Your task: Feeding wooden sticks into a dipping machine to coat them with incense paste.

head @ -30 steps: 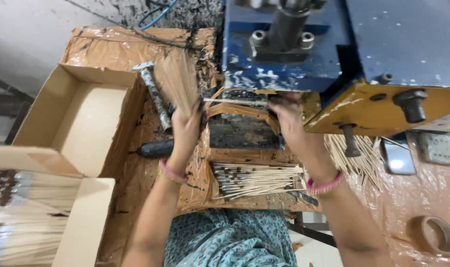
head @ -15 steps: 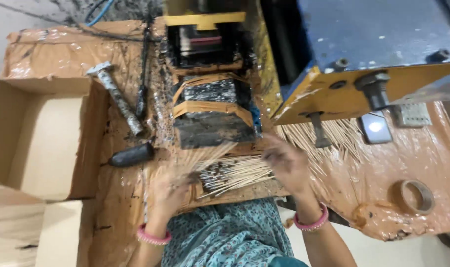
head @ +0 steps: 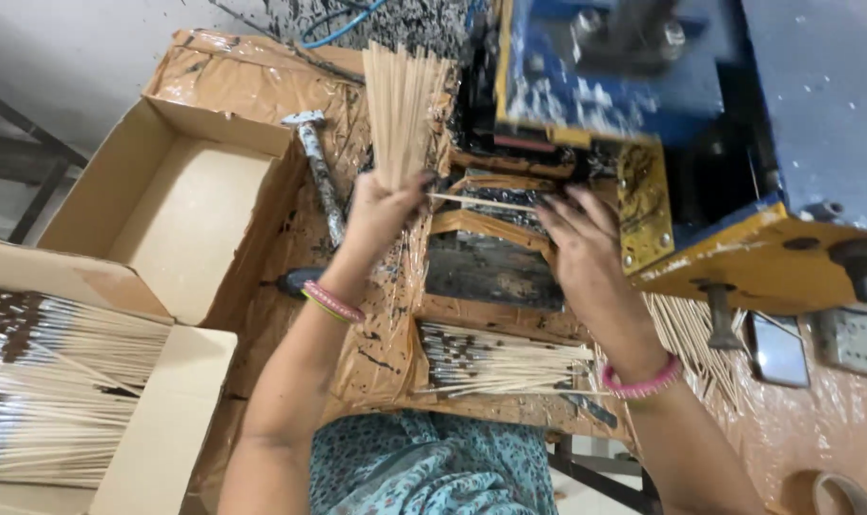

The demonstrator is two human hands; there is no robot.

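At the far centre of the bench, the left hand point(head: 384, 205) is closed around the lower end of a fanned bundle of bare sticks point(head: 400, 105), held upright just left of the blue machine point(head: 643, 86). The right hand point(head: 581, 238) rests palm-down with fingers spread on the black feed tray point(head: 490, 267), one single stick point(head: 481, 201) lying between the two hands; whether it is pinched cannot be told. The sticks look light, thin, stiff and easily snapped, likely to splay if loosely held, so a firm grip low on the bundle seems best.
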